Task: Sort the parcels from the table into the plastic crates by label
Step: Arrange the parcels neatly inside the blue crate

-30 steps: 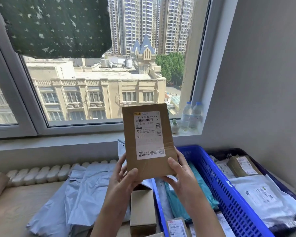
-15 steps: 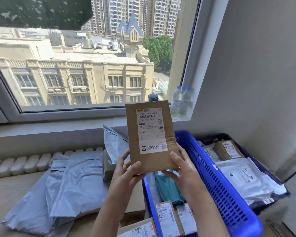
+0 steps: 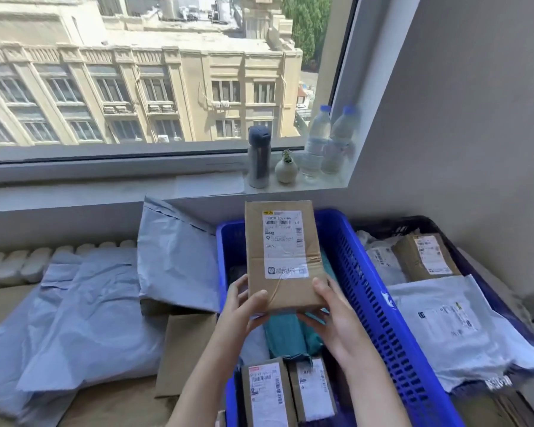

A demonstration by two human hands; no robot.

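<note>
Cardboard parcel (image 3: 282, 257), a flat brown box with a white printed label, is held upright at centre frame above the blue slotted plastic crate (image 3: 370, 291). It is lower than half a second ago, when it stood against the window. Left hand (image 3: 247, 306) and right hand (image 3: 330, 309) grip its bottom corners, thumbs on the front. Crinkled grey poly mailers (image 3: 90, 303) lie at lower left.

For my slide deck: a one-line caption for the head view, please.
Left hand and right hand hold a labelled cardboard parcel over the blue crate.
</note>
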